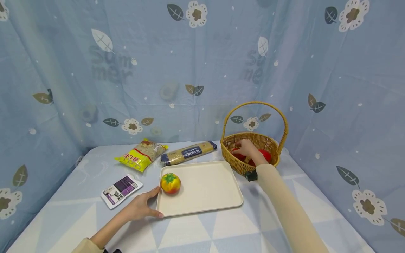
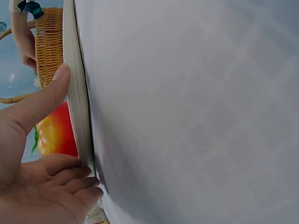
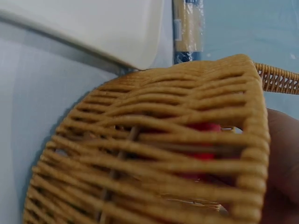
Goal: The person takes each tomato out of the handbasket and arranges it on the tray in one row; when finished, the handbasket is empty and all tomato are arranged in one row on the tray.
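Observation:
My left hand (image 1: 142, 207) rests at the near left corner of a cream tray (image 1: 209, 189), thumb and fingers spread apart against its rim. On the tray's left end sits a yellow-and-red tomato-shaped fruit (image 1: 171, 183) with a green top, also visible past my thumb in the left wrist view. My right hand (image 1: 249, 149) reaches down into a wicker basket (image 1: 232, 160), fingers bent over a red item. Another smooth red item (image 1: 265, 155) lies beside the wrist inside. In the right wrist view, wicker hides most of the fingers; whether they grip the red item, I cannot tell.
Behind the tray lie a yellow food bag (image 1: 142, 154) and a long pasta packet (image 1: 188, 153). A white-and-purple pouch (image 1: 121, 190) lies left of the tray. The basket's tall handle (image 1: 254, 103) arches over my right hand. Blue curtains (image 1: 177, 70) enclose the table.

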The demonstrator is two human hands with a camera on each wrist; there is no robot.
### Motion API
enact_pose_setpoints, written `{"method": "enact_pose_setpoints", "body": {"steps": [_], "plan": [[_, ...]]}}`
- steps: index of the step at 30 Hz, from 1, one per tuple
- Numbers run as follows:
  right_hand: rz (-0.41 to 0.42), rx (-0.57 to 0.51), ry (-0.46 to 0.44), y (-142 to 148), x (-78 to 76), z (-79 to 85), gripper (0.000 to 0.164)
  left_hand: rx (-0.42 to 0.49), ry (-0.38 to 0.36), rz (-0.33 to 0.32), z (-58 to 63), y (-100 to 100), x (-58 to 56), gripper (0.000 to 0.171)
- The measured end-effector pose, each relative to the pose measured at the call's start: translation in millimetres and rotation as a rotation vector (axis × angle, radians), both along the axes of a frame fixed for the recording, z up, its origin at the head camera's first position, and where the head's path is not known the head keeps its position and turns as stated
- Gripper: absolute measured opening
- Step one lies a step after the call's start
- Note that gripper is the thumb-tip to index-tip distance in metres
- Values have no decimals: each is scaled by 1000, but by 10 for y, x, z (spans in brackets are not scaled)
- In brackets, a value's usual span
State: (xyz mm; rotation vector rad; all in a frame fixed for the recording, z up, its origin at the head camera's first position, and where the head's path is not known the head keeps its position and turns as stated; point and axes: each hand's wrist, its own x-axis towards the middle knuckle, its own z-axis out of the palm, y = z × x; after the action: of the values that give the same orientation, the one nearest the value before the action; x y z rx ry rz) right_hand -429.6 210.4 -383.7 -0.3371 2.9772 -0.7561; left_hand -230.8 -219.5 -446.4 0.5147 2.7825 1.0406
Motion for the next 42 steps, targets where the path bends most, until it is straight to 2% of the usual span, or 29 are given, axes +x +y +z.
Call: {"method": "enact_pose_setpoints", "body": {"steps": [7,14,20,31,37,42], "plan": [[22,24,-21,89,64,35,58,5,9,-4,17,-5,7,108],[8,39,-57,156,115,70,64,11,7,-9,19,-8,7,108],[-13,73,-75,175,142,99,64,12,3,-8,15,-3,6,108],[6,110,-86,161,183,161,58,5,1,-14,22,2,0,108],[24,82,-39,139,117,116,62,11,0,-14,17,-2,-1,108],[15,64,3,111,70,47,58,9,-7,-10,10,1,0,108]]}}
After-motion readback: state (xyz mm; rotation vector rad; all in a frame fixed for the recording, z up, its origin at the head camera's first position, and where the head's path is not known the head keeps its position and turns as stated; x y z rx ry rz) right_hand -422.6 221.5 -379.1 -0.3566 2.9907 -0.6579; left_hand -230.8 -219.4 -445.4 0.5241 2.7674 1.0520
